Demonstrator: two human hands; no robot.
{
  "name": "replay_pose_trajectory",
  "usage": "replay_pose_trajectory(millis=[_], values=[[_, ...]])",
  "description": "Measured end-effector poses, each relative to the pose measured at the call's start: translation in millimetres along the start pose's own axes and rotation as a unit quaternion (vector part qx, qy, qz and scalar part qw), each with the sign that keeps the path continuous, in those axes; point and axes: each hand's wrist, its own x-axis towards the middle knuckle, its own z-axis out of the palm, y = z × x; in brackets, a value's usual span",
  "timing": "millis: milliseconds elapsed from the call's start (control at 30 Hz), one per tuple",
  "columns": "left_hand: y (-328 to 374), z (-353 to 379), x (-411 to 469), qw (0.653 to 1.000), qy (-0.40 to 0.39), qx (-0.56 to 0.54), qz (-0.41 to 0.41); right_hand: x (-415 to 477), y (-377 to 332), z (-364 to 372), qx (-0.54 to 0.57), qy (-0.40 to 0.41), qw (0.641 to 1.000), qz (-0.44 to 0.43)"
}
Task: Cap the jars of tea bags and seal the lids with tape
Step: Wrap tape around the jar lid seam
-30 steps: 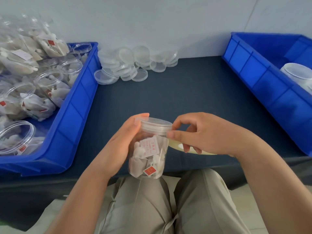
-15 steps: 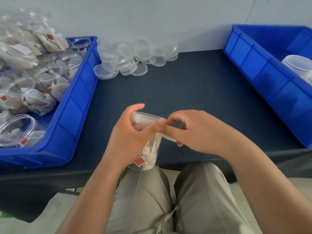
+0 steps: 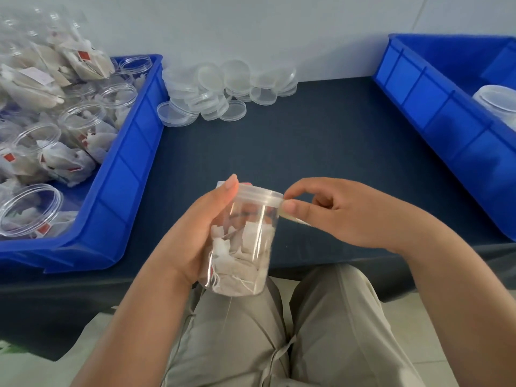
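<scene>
At six o'clock, over the lap, the left hand (image 3: 192, 236) wraps the clear plastic jar of white tea bags (image 3: 245, 247) while the right hand (image 3: 349, 213) pinches a pale tape strip (image 3: 296, 220) at the rim of its translucent round lid (image 3: 259, 194): sealing, I'd say, with the jar needing turning next.

The left hand (image 3: 195, 233) curls round the jar (image 3: 245, 247) from the left, thumb up beside the lid (image 3: 259, 195). The right hand (image 3: 343, 213) pinches tape (image 3: 296, 220) against the lid's right rim, its other fingers curled. Both forearms reach in from the near side.
</scene>
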Motion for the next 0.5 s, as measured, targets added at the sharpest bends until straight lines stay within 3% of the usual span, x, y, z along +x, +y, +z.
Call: replay_pose_trajectory(millis=[67, 267, 333, 500], values=[[-2, 0, 2, 0.998, -0.058, -0.032, -0.016, 2, -1, 2, 0.036, -0.010, 0.999, 0.008], [-10, -6, 11, 0.991, -0.119, -0.055, 0.004, 6, -6, 4, 0.057, -0.019, 0.998, 0.013], [-10, -10, 14, 0.996, -0.082, -0.023, 0.013, 7, -9, 4, 0.054, -0.008, 0.998, 0.012], [-10, -8, 15, 0.982, 0.110, 0.125, 0.086, 9, -12, 4, 0.013, 0.025, 0.999, 0.034]])
